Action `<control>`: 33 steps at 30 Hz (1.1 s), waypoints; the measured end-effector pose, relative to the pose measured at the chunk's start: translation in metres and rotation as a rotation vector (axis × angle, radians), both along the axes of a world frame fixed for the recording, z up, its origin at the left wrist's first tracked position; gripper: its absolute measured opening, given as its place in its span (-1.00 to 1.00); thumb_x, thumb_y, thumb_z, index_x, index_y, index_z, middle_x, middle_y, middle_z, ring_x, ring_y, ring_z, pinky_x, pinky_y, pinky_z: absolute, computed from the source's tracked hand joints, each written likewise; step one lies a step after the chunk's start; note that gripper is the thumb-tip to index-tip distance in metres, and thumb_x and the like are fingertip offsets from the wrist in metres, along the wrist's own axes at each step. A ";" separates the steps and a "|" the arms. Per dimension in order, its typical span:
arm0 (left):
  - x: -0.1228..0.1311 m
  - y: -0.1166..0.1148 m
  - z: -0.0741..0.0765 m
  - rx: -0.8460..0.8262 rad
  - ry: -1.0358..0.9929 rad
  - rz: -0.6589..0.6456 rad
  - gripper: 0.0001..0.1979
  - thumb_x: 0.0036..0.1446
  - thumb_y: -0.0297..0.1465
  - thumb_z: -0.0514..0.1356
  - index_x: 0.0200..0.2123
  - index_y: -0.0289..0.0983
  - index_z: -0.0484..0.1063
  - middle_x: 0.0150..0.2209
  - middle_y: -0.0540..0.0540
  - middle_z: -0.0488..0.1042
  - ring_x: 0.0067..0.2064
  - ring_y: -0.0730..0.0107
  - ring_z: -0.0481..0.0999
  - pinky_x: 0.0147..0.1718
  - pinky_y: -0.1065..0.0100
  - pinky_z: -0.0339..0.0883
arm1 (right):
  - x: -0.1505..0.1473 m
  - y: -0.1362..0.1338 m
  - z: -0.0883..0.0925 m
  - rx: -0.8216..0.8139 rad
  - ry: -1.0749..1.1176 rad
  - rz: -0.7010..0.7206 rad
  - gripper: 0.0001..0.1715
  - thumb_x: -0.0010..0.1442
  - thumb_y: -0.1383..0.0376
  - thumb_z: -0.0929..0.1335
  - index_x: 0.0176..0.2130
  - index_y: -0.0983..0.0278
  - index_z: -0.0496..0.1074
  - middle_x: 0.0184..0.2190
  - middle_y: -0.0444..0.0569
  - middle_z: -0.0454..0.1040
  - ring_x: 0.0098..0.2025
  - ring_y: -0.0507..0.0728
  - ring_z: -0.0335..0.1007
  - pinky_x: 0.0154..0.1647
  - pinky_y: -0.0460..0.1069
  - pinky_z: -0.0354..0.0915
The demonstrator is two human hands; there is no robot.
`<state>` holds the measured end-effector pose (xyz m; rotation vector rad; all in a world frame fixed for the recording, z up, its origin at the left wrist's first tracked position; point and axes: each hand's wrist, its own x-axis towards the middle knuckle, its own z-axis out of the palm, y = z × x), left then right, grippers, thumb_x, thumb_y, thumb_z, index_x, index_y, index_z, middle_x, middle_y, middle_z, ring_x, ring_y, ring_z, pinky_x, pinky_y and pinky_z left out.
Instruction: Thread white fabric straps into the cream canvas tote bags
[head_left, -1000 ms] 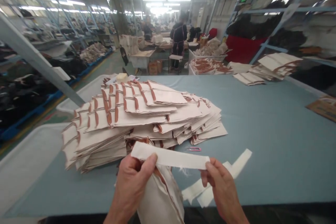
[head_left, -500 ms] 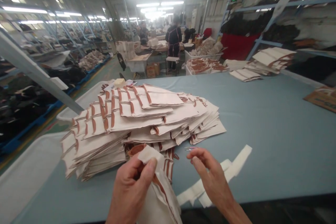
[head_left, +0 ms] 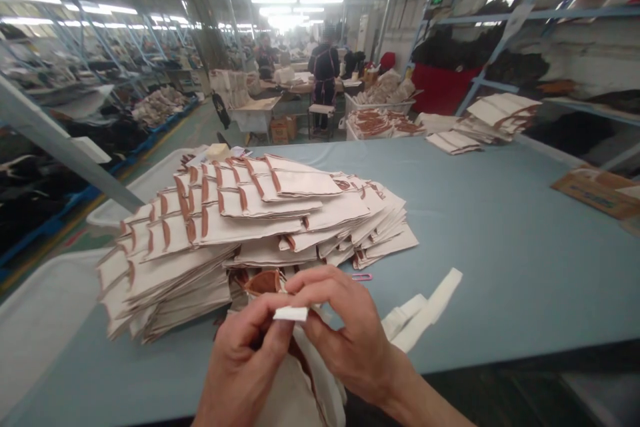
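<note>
Between my two hands is a small folded white cloth piece [head_left: 291, 314]. My left hand [head_left: 245, 353] pinches it from the left, thumb below and fingers above. My right hand [head_left: 353, 327] closes on its right end, fingertips meeting near the left ones. Below hangs a cream fabric piece [head_left: 285, 390] with a brown edge; whether the white cloth is joined to it, I cannot tell. A large pile of cream pieces with brown trim [head_left: 260, 213] lies just beyond. Past my right hand is a small pink-handled tool [head_left: 363, 277], partly hidden.
White strips [head_left: 425, 313] lie on the blue-green table [head_left: 500, 233] to the right. Further off are a smaller fabric stack [head_left: 500, 117] and a cardboard piece [head_left: 595, 190]. A metal post [head_left: 70, 140] slants at left. One person [head_left: 324, 73] stands in the background.
My right hand has moved left from beside the pink-handled tool and joined my left hand at the white cloth piece. That piece is now folded or turned edge-on. The view has shifted slightly.
</note>
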<state>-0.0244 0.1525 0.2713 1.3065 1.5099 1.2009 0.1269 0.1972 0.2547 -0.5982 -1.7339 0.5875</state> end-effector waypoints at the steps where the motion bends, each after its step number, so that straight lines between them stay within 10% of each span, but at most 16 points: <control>1: 0.001 0.000 0.001 -0.004 -0.015 0.003 -0.76 0.14 -0.18 0.31 -0.36 -0.20 0.71 -0.54 0.01 0.53 -0.50 0.36 0.43 -0.48 0.45 0.27 | 0.002 0.002 -0.002 0.129 -0.046 -0.044 -0.90 0.39 0.38 0.37 -0.15 0.18 0.48 -0.17 0.01 0.68 -0.15 0.12 0.62 -0.09 0.02 0.50; 8: 0.002 0.003 -0.001 0.023 -0.043 0.027 -0.80 0.12 -0.24 0.31 -0.35 -0.21 0.71 -0.47 -0.03 0.63 -0.47 0.33 0.52 -0.45 0.44 0.35 | 0.012 0.004 -0.014 0.423 -0.193 -0.172 -0.87 0.41 0.37 0.37 -0.08 0.16 0.48 -0.12 0.03 0.71 -0.11 0.14 0.61 -0.06 0.03 0.54; 20: -0.004 0.005 -0.015 -0.038 -0.041 0.026 -0.71 0.16 -0.14 0.33 -0.19 -0.22 0.66 -0.51 0.02 0.54 -0.46 0.33 0.48 -0.48 0.44 0.29 | 0.007 0.005 -0.014 0.308 -0.152 -0.080 -0.85 0.40 0.36 0.34 -0.07 0.15 0.48 -0.21 0.00 0.71 -0.19 0.15 0.62 -0.12 0.05 0.53; 27: -0.005 0.011 -0.025 -0.105 -0.059 -0.168 -0.66 0.23 -0.08 0.28 -0.39 -0.23 0.56 -0.57 0.01 0.50 -0.55 0.36 0.47 -0.53 0.44 0.29 | 0.001 0.008 0.002 -0.333 0.119 -0.081 -0.82 0.34 0.24 0.44 -0.33 0.21 0.49 -0.39 -0.10 0.60 -0.36 0.08 0.52 -0.28 -0.03 0.44; 33: -0.001 0.020 -0.029 -0.148 -0.050 -0.217 -0.61 0.19 -0.10 0.30 -0.53 -0.26 0.50 -0.62 -0.05 0.53 -0.56 0.34 0.48 -0.53 0.43 0.30 | -0.006 0.036 0.018 -0.629 0.193 0.217 -0.80 0.27 0.18 0.46 -0.31 0.24 0.47 -0.44 -0.17 0.49 -0.45 0.00 0.36 -0.42 -0.11 0.32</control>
